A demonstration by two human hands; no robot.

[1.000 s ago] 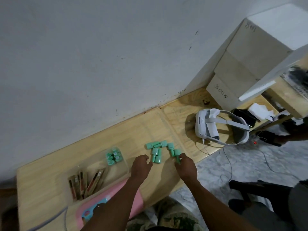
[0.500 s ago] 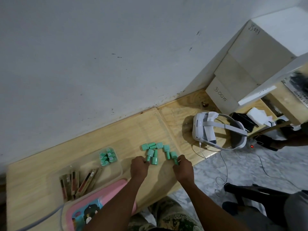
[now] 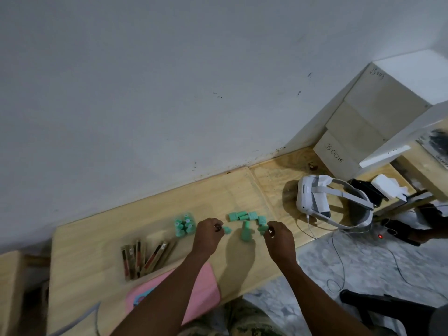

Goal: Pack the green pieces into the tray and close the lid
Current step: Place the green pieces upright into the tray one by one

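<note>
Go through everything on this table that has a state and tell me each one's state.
Clear tray: lid open, part-filled.
Green pieces in tray: packed in one corner.
Loose green pieces: on the table, unpacked.
Left hand: pinching one green piece.
Right hand: pinching another.
Headset: cable plugged in.

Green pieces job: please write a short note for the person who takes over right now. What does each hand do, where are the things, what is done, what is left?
Left hand: pinching one green piece.
Right hand: fingers on another piece.
Tray: clear, left of the hands, one batch of pieces packed in its corner.
Loose pieces: on the wooden table, between the hands.
Left: pack those, then close the lid.
</note>
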